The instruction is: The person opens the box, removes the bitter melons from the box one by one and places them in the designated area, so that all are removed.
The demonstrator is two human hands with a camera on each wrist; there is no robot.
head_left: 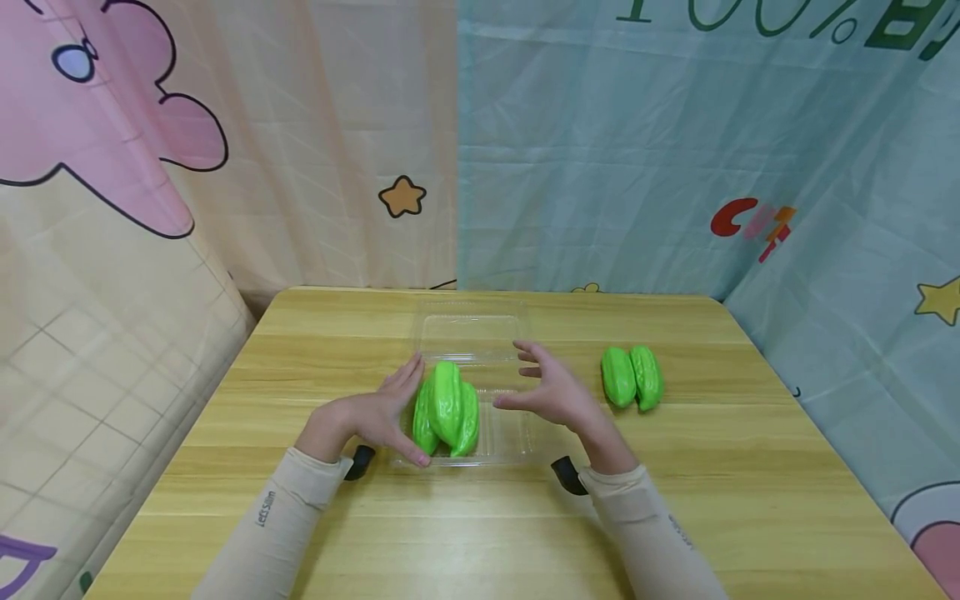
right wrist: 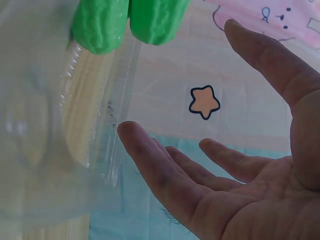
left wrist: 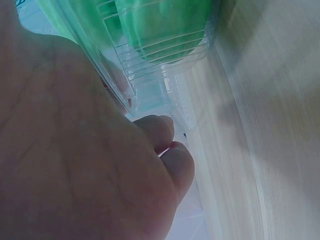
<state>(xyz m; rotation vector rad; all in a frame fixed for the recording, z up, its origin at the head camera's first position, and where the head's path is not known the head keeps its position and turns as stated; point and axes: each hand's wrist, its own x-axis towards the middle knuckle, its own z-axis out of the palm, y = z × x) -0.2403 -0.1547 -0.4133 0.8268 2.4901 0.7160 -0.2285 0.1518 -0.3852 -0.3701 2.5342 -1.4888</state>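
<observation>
A clear plastic clamshell box lies on the table with its lid folded back. Glossy green ribbed gourds are piled in its left half, and they show through the ridged plastic in the left wrist view. My left hand spans the box's left side, thumb straight along the front edge and fingers toward the back. To the right of the box my right hand is held with fingers spread and nothing between them. Its palm and parted fingers show in the right wrist view.
Two more green gourds lie side by side on the wooden table, right of the box. Printed curtains hang behind and at both sides of the table. A dark strap end juts from each wrist.
</observation>
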